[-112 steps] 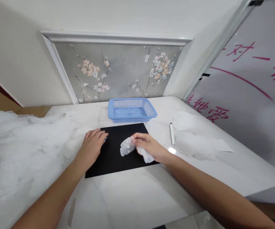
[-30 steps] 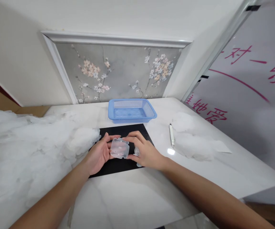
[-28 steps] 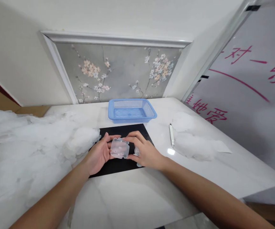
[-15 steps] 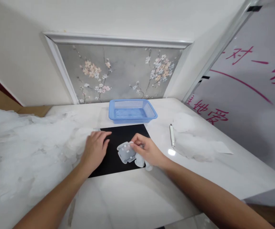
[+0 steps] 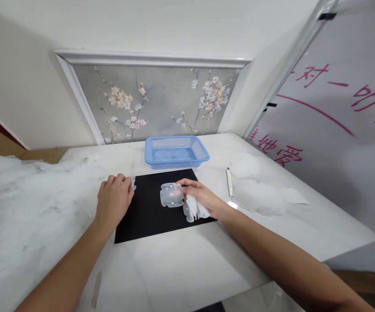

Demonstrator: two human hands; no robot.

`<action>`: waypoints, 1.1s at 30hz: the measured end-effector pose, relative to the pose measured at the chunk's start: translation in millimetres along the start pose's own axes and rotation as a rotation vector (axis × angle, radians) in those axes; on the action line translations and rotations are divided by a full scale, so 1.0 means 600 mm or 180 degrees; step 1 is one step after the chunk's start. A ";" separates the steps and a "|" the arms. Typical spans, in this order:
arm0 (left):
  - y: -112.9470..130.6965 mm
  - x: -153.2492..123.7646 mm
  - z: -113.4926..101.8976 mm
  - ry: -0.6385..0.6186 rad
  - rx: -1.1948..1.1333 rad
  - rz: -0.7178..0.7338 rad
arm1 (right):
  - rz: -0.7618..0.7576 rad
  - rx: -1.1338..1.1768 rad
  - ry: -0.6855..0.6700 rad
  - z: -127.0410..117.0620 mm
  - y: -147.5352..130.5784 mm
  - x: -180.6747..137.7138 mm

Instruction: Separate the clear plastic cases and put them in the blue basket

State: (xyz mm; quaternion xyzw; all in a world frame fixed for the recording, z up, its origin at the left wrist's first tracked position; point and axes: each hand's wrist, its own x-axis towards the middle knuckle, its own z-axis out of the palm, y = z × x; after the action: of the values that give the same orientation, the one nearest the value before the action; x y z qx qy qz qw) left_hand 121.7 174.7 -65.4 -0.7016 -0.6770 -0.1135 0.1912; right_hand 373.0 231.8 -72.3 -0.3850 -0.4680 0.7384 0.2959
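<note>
Fingers (image 5: pixel 189 182) of right hand (image 5: pixel 205 198): pinching clear piece (image 5: pixel 171 195) by its 3 o'clock edge, over mat (image 5: pixel 151 221); further pieces (image 5: pixel 191 210) bunched below. Left hand (image 5: pixel 113 197): at mat's 10 o'clock, beside pile (image 5: pixel 44 212), fingers curled; pinch hidden, cannot tell. Basket (image 5: pixel 177 164): 12 o'clock. Step, as judged: piece held out, left at pile. Next move probably calls for light left fingertips, firm right grip.
</note>
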 end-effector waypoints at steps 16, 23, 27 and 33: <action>0.064 -0.019 -0.004 -0.0749 -0.3483 -0.0779 | 0.0001 -0.0033 0.0076 0.000 0.001 0.001; 0.069 -0.012 -0.001 -0.1155 -0.5759 -0.2446 | 0.0007 -0.0047 0.0079 -0.003 0.003 0.002; 0.068 -0.008 -0.006 -0.0960 -0.6540 -0.2906 | 0.0028 -0.0054 0.0103 -0.002 0.003 0.002; 0.065 -0.008 -0.008 -0.1453 -0.6901 -0.3009 | -0.0236 -0.0218 0.0282 -0.001 0.000 -0.001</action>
State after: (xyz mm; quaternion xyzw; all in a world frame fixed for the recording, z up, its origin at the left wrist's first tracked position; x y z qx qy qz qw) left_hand 160.8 168.1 -67.4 -0.1841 -0.4381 -0.5555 -0.6824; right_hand 373.5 231.7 -72.2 -0.4096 -0.4933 0.6927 0.3301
